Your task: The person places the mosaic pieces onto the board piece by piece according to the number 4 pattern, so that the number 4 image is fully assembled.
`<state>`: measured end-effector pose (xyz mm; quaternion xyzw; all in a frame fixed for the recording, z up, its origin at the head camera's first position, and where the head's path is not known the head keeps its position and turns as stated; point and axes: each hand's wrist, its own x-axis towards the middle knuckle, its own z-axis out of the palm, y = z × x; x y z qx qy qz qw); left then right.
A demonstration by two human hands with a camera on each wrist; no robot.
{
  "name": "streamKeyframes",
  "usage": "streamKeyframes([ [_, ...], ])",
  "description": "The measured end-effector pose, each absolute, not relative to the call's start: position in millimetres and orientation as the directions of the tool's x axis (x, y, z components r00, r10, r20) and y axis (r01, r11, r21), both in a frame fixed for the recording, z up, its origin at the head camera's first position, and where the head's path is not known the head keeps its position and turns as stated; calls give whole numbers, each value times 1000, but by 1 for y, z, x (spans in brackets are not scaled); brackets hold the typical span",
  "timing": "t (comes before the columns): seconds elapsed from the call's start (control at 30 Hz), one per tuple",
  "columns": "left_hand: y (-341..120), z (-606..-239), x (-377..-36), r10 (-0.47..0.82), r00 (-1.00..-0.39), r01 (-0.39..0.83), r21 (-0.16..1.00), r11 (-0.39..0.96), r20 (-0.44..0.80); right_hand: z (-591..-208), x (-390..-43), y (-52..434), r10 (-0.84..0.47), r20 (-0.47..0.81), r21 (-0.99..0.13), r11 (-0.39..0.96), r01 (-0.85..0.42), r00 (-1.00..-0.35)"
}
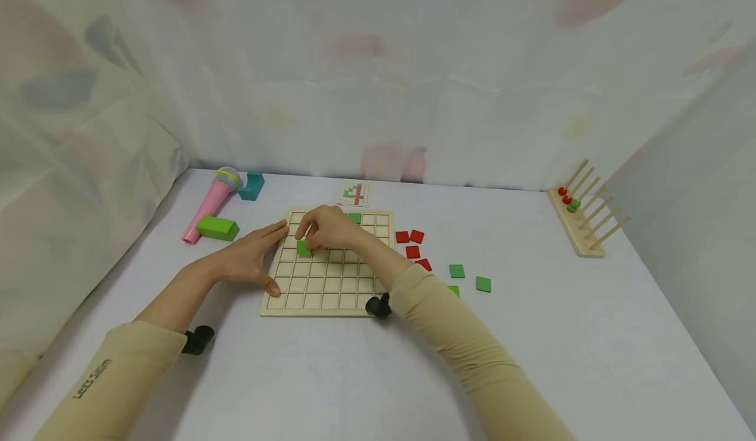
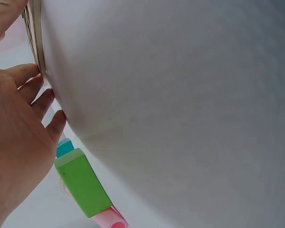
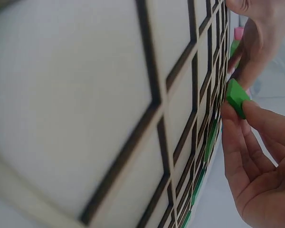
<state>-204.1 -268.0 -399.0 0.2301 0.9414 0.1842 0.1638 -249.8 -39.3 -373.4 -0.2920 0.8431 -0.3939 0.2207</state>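
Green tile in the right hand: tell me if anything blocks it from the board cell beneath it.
Nothing visible does. The right hand pinches the green tile just above the wooden grid board; cells around it look bare. The left hand only touches the board's left edge.

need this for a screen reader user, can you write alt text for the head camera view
A person's right hand pinches a green tile over a wooden grid board on a white table, while the left hand lies flat, touching the board's left edge. Loose red tiles and green tiles lie to the right of the board.
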Motion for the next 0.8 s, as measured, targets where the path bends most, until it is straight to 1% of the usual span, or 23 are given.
streamKeyframes([
  [0.37, -268, -398, -203, 497, -839, 374, 431, 822, -221, -375, -246, -46, -638, -146, -697, 609, -379, -756],
  [0.8, -267, -396, -202, 498, -838, 374, 429, 822, -224, -374, -240, -47, -643, -124, -614, 648, -450, -756],
])
